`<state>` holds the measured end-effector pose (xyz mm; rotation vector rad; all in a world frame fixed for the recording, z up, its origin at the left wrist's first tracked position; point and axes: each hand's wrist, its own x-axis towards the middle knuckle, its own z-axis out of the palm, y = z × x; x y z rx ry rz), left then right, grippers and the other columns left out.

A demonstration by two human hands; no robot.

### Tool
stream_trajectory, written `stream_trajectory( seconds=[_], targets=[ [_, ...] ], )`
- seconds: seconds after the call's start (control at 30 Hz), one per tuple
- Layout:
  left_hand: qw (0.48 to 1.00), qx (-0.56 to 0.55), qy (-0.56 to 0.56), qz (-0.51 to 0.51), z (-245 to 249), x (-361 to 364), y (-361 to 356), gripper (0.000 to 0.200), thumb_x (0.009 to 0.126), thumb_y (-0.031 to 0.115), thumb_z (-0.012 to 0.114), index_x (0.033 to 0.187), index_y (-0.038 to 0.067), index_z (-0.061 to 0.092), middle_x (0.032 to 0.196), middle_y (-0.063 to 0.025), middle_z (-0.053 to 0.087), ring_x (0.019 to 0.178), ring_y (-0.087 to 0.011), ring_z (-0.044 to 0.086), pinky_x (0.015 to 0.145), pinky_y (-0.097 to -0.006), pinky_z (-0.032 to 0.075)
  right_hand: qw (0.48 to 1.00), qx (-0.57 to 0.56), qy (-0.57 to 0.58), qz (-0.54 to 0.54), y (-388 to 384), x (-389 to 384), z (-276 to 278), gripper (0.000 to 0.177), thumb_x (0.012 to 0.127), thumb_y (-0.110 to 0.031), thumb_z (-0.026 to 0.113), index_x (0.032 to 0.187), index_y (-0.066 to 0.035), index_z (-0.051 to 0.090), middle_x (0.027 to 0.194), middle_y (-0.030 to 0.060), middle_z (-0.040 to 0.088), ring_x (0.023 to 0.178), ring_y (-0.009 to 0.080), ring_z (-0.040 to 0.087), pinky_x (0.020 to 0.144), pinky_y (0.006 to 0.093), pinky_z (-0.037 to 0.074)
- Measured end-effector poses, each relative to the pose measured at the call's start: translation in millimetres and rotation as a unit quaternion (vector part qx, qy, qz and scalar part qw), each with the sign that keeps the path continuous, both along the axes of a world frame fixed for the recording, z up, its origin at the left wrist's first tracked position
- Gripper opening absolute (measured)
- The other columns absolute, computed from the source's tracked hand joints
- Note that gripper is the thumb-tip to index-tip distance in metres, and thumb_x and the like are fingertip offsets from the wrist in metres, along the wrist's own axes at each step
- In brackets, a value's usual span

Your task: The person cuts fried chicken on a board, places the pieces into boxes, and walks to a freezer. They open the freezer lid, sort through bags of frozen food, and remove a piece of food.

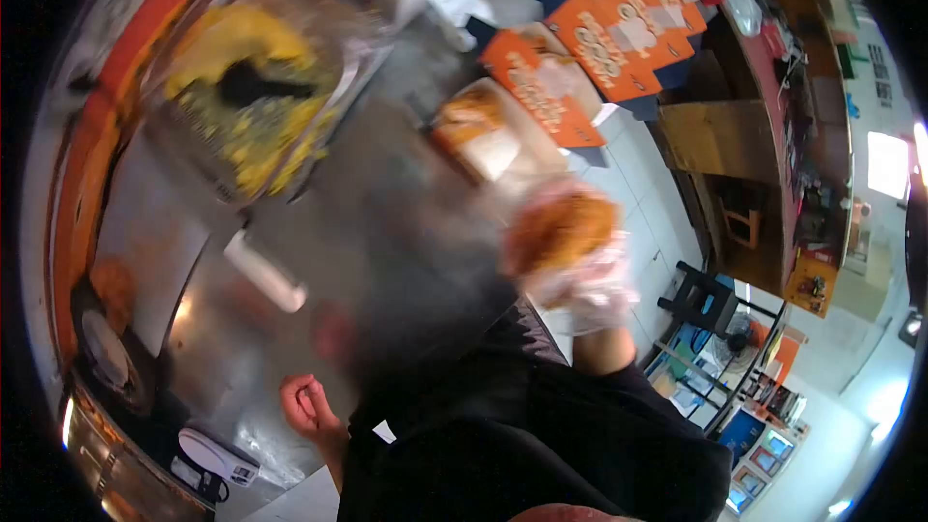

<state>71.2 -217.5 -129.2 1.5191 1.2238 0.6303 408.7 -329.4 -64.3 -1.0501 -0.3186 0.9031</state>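
My right hand (594, 280), in a clear plastic glove, holds a round, orange-brown fried piece (565, 232) in a clear wrap. It is raised just in front of an opened box (522, 130) that holds more browned food and a white paper. My left hand (307, 406) is bare and hangs over the lower left of the metal counter (377, 193), its fingers curled with nothing visible in them. The hand is some way below a white-handled tool (263, 271) lying on the metal. The right hand and food are blurred.
A plastic-lined tray (261, 169) of yellow pieces with a black utensil (256, 85) sits at the upper left. Orange printed boxes (541, 87) stand at the upper right. A white device (217, 454) lies at the lower left. A black stool (698, 298) stands on the floor to the right.
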Motion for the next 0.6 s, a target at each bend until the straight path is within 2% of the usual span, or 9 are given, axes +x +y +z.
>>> stream_trajectory(
  seconds=[0.07,0.13,0.27,0.33,0.4,0.47,0.5,0.57,0.6],
  targets=[
    [1.000,0.018,0.015,-0.017,1.2,47.9,-16.9,0.008,0.086,0.002,0.049,0.094,0.000,0.049,0.090,-0.0063,0.047,0.078,-0.0138,0.044,0.069,-0.0245,0.038,0.990,0.051,-0.022,-0.132,-56.3,62.0,3.4,0.060,0.054,-0.023,0.079,0.101,0.003,0.052,0.085,0.0132,0.056,0.071,0.0215,0.059,0.060,0.0309,0.050],
    [0.998,0.061,0.028,-0.005,12.3,89.7,-30.0,0.009,0.085,0.000,0.047,0.095,0.000,0.048,0.090,-0.0077,0.047,0.078,-0.0146,0.044,0.069,-0.0258,0.038,0.972,0.012,-0.163,-0.167,-88.5,124.2,20.0,0.050,0.067,-0.034,0.076,0.099,-0.006,0.050,0.070,0.0107,0.052,0.047,0.0164,0.047,0.037,0.0233,0.036],
    [0.989,0.136,0.046,-0.041,19.0,162.6,-48.4,0.011,0.085,-0.002,0.047,0.096,0.000,0.047,0.091,-0.0092,0.048,0.077,-0.0156,0.044,0.069,-0.0264,0.037,0.963,-0.068,-0.137,-0.220,-123.6,246.4,23.5,0.057,0.056,-0.006,0.078,0.108,-0.007,0.052,0.076,0.0076,0.059,0.065,0.0170,0.059,0.054,0.0237,0.048],
    [0.987,0.144,0.054,-0.045,24.0,189.5,-53.8,0.012,0.085,-0.001,0.047,0.096,0.000,0.047,0.091,-0.0091,0.048,0.077,-0.0156,0.044,0.069,-0.0263,0.037,0.949,-0.241,-0.186,-0.079,-96.0,289.6,32.8,0.046,0.056,-0.007,0.071,0.100,-0.003,0.059,0.075,0.0064,0.059,0.058,0.0146,0.056,0.052,0.0274,0.048],
    [0.984,0.159,0.064,-0.040,26.1,215.9,-61.1,0.012,0.085,-0.001,0.048,0.097,0.000,0.047,0.091,-0.0089,0.048,0.078,-0.0156,0.044,0.070,-0.0262,0.037,0.796,-0.206,-0.569,0.029,-64.0,340.4,-20.0,0.045,0.062,-0.017,0.072,0.104,-0.007,0.059,0.088,0.0094,0.063,0.078,0.0213,0.062,0.071,0.0324,0.050],
    [0.981,0.172,0.082,-0.028,34.4,224.7,-68.0,0.011,0.085,0.000,0.051,0.096,0.000,0.048,0.089,-0.0084,0.049,0.078,-0.0150,0.044,0.072,-0.0259,0.037,0.697,-0.268,-0.649,0.143,-18.5,350.7,-52.5,0.032,0.073,-0.013,0.063,0.104,-0.012,0.058,0.104,0.0105,0.060,0.098,0.0271,0.057,0.082,0.0351,0.047],
    [0.979,0.179,0.093,-0.021,39.4,230.5,-72.1,0.011,0.085,0.000,0.051,0.096,0.000,0.048,0.089,-0.0084,0.049,0.078,-0.0150,0.044,0.072,-0.0259,0.037,0.704,-0.255,-0.646,0.146,-6.6,359.0,-73.1,0.032,0.073,-0.013,0.063,0.104,-0.012,0.058,0.104,0.0105,0.060,0.098,0.0271,0.057,0.082,0.0351,0.047],
    [0.964,0.235,0.111,-0.047,46.2,243.2,-75.9,0.011,0.084,0.001,0.053,0.094,0.000,0.050,0.088,-0.0082,0.050,0.079,-0.0143,0.044,0.074,-0.0261,0.036,0.604,-0.250,-0.700,0.289,15.4,367.8,-102.9,0.038,0.069,-0.013,0.063,0.106,-0.008,0.056,0.110,0.0138,0.056,0.100,0.0313,0.055,0.084,0.0371,0.046],
    [0.964,0.231,0.124,-0.035,51.3,250.8,-80.1,0.010,0.084,0.002,0.053,0.093,-0.001,0.051,0.084,-0.0076,0.050,0.078,-0.0140,0.045,0.074,-0.0270,0.037,0.629,-0.233,-0.672,0.313,17.1,371.3,-104.6,0.045,0.067,-0.012,0.066,0.110,-0.007,0.054,0.114,0.0148,0.051,0.105,0.0310,0.052,0.090,0.0359,0.044]
  ],
)
